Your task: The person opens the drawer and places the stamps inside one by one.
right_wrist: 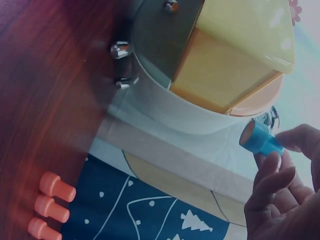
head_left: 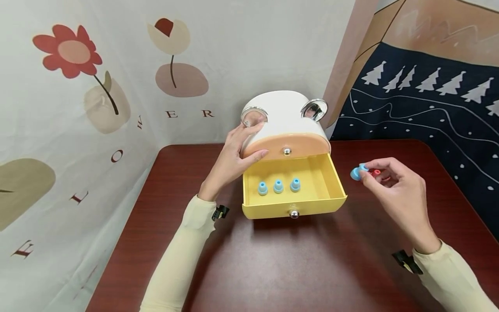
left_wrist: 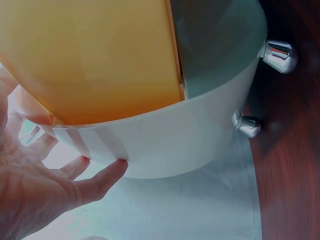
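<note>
My right hand [head_left: 401,195] pinches a blue stepped peg [right_wrist: 261,138] between thumb and fingers, to the right of a pulled-out yellow drawer [head_left: 294,209]. Three similar blue pegs [head_left: 278,186] stand in a row inside that drawer. The drawer belongs to a white drawer box [head_left: 282,108] with a closed peach upper drawer [head_left: 308,143]. My left hand [head_left: 235,154] rests on the box's left side, its thumb against the peach front. In the left wrist view, fingertips touch the white shell.
Three red-orange pegs [right_wrist: 51,207] lie on the dark red wooden table [head_left: 280,264], partly hidden behind my right hand in the head view. Silver ring ears [head_left: 315,110] top the box. Printed cloths [head_left: 234,52] hang behind and to the left.
</note>
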`<state>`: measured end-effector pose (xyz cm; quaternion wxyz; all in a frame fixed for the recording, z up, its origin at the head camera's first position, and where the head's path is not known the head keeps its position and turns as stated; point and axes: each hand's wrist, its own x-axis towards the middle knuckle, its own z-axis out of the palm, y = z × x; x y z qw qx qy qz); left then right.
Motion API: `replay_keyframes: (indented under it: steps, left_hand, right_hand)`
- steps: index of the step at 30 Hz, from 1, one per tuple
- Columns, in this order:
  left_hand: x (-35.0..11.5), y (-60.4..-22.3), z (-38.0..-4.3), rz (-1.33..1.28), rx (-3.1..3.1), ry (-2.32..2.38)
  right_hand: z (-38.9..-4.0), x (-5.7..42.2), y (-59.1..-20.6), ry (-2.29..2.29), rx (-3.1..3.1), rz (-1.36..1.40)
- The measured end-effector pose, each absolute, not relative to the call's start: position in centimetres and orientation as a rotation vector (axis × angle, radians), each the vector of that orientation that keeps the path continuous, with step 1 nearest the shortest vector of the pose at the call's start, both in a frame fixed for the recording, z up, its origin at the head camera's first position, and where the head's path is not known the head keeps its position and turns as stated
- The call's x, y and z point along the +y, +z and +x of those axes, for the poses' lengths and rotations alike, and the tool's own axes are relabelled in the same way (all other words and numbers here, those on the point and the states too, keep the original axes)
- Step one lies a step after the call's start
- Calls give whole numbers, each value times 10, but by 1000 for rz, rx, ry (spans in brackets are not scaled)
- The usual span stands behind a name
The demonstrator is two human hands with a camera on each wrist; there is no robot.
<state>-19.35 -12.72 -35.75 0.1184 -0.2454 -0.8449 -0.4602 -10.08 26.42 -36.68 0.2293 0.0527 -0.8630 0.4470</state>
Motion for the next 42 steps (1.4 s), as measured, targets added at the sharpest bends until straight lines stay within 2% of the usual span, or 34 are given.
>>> replay_keyframes:
  steps: [18, 42]
  left_hand:
    - [-124, -359, -196, -738, -2461, -1336]
    - [-125, -362, -193, -756, -2426, -1304]
  right_hand:
    - [-110, 242, -352, 1181, -2481, 347]
    - [-145, 219, -354, 1037, -2710, 684]
